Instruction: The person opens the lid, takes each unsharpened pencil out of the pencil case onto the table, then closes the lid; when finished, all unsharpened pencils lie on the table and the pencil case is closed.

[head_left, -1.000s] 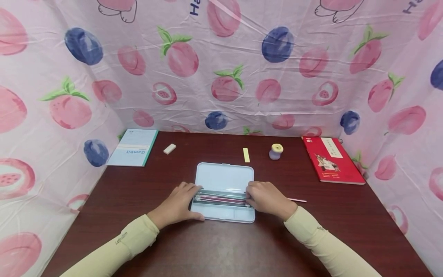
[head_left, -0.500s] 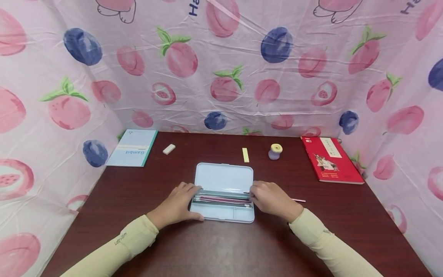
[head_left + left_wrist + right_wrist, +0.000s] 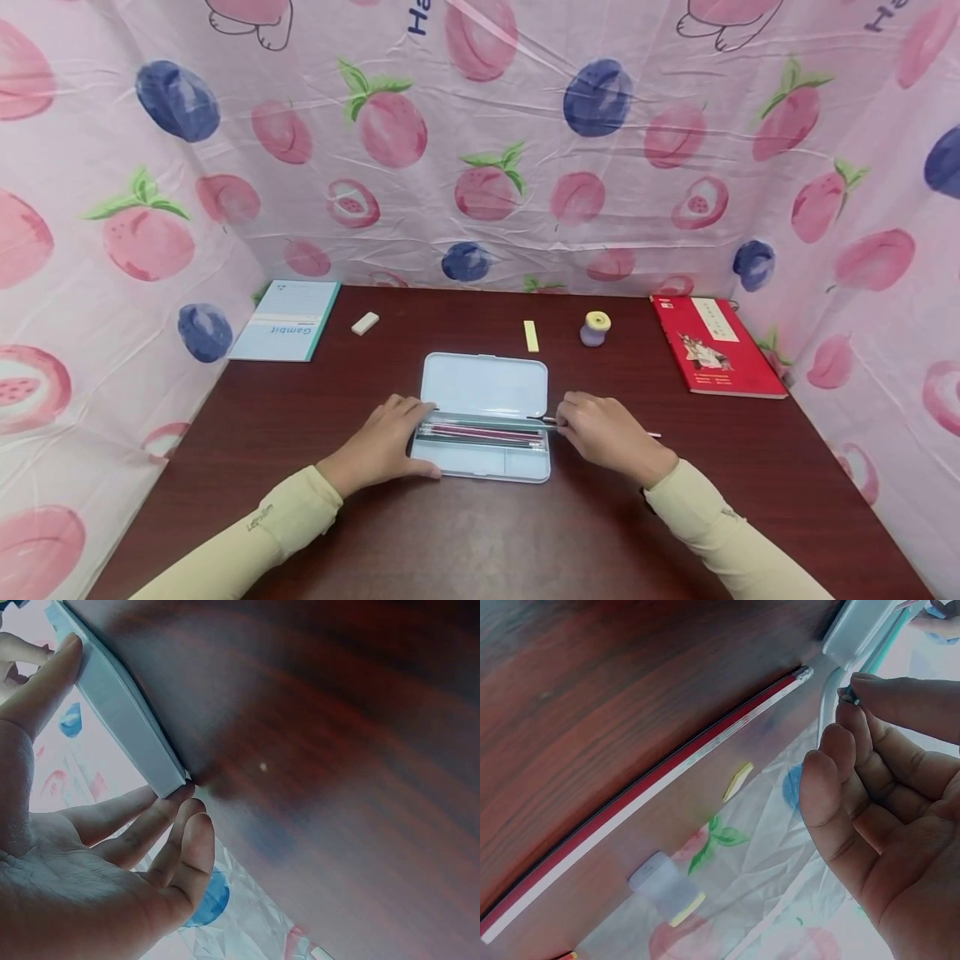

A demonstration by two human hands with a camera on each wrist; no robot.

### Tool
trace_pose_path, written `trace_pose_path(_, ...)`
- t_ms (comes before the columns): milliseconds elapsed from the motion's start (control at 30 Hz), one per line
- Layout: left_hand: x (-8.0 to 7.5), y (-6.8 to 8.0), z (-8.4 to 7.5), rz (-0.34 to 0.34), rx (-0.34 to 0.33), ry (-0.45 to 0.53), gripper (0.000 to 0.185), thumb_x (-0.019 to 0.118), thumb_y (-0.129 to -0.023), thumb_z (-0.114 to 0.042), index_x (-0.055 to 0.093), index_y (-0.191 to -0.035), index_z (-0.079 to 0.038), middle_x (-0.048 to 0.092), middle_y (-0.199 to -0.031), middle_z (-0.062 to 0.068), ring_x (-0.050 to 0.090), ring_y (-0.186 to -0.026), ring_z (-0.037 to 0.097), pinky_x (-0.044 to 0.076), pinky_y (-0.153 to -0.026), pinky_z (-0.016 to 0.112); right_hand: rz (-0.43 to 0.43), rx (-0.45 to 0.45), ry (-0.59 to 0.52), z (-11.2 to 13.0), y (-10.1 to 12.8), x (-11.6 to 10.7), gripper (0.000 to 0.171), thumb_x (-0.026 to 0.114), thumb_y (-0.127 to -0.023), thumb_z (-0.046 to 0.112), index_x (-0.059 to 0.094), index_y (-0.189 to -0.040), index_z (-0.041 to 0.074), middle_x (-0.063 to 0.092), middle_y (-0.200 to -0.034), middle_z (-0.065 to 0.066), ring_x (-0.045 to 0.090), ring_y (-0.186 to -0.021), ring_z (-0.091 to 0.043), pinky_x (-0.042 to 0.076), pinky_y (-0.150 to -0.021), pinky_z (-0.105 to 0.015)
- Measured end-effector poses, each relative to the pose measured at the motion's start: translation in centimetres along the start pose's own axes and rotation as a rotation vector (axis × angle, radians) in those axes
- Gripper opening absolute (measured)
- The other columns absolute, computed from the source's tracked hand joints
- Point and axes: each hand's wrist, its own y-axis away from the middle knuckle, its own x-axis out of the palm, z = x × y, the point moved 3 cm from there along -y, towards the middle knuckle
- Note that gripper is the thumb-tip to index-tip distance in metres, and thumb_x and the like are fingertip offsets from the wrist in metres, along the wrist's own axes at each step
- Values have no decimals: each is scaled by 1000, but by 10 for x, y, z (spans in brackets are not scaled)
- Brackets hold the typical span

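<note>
An open light-blue pencil case (image 3: 483,385) lies on the dark table, with several pencils (image 3: 480,432) side by side in its middle. My left hand (image 3: 382,442) grips the case's left end, thumb at the front edge and fingers toward the hinge side. Just off the right end, my right hand (image 3: 600,429) pinches a thin dark pencil (image 3: 550,420) between thumb and forefinger. Its other end still reaches into the case. In the right wrist view only the tip of the held pencil (image 3: 849,695) shows at the fingertips. A red-and-white striped pencil (image 3: 645,787) lies on the table under that hand.
Behind the case are a white eraser (image 3: 365,323), a yellow strip (image 3: 531,336) and a small purple pot with a yellow top (image 3: 595,328). A light-blue notebook (image 3: 287,321) lies back left, a red book (image 3: 716,346) back right. Patterned cloth (image 3: 480,167) hangs around the table.
My right hand has moved right, away from the case's end, drawing the dark pencil partly out. The left hand has stayed on the case.
</note>
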Motion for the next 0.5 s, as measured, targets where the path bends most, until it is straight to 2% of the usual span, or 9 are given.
trace_pose_path(500,0,0,-1,-4,0,-3,98,95,-75,-55,56,-151,-7,63,-143,13,53,-128,30,44,-113,54,-16,36,-12,-18,17,1,24,94,-81,21,74,-93,16,68,-86,3,63,-76,-10,61,-72,-30)
